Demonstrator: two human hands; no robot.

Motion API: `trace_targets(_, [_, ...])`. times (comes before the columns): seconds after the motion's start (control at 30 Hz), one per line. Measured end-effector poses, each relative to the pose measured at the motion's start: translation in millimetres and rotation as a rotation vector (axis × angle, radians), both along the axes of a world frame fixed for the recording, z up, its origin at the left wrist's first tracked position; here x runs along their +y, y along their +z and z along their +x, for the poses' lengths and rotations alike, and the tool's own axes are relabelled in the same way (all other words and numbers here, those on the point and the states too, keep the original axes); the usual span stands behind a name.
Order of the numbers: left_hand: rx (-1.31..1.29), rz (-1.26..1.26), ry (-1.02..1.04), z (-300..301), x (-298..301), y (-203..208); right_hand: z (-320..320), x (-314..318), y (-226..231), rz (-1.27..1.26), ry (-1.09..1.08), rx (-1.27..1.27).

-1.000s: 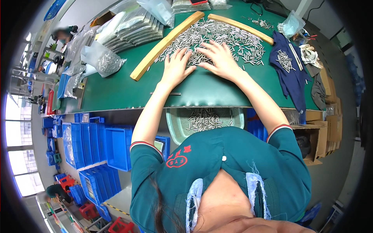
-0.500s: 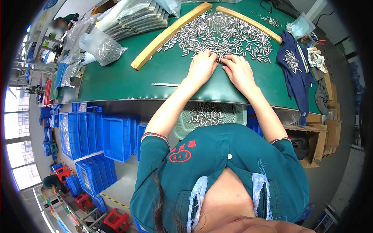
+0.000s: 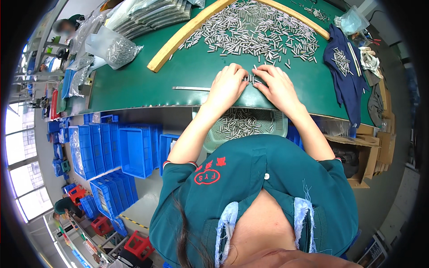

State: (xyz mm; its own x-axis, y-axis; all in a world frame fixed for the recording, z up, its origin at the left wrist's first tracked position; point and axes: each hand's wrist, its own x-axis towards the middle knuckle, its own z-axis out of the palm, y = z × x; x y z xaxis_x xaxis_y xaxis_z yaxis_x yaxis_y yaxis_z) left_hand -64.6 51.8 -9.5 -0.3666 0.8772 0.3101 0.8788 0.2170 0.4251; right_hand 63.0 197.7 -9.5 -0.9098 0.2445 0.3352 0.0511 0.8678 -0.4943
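Note:
On the green table, a few short metal pins [image 3: 251, 79] lie between my hands, pulled away from the large spread of metal pins [image 3: 263, 27] beyond. My left hand [image 3: 229, 85] has its fingers curled together, with the tips against the left side of this small group. From the other side, my right hand [image 3: 278, 85] curls its thumb and fingers around the same pins. One pin stands out by the right fingertips. Under the table edge, a light green mesh basket [image 3: 279, 125] holds many more pins.
Two wooden bars [image 3: 185, 38] frame the spread of pins. A flat metal strip [image 3: 190, 88] lies left of my left forearm. Bagged pins [image 3: 117, 49] sit at the left, and a dark blue cloth [image 3: 344, 85] with pins at the right. Blue crates [image 3: 138, 152] stand below.
Both hands have drawn back from the edge of the spread toward the table's near edge, bringing a few pins along. Some loose pins now trail behind at the spread's near side.

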Motion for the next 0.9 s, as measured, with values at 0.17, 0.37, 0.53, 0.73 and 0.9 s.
trace_targets(0.17, [0.01, -0.023, 0.083, 4.6, -4.9, 1.7, 6.0, -2.1, -2.8, 0.001, -0.013, 0.024])
trace_targets(0.37, [0.073, 0.062, 0.044, 8.1, 9.7, 6.3, 9.1, -4.6, -3.6, -0.026, -0.07, 0.014])
trace_targets(0.53, [0.151, -0.066, 0.044, 3.1, 25.3, 4.3, 12.1, -6.9, 0.8, -0.064, -0.106, -0.012])
trace_targets(0.73, [0.276, -0.207, -0.092, -8.0, 31.2, 14.7, 18.1, -6.7, -1.6, -0.136, -0.173, -0.035])
trace_targets(0.9, [0.234, -0.181, -0.135, -8.7, 30.0, 15.3, 17.8, -5.9, -3.8, -0.108, -0.157, -0.001])
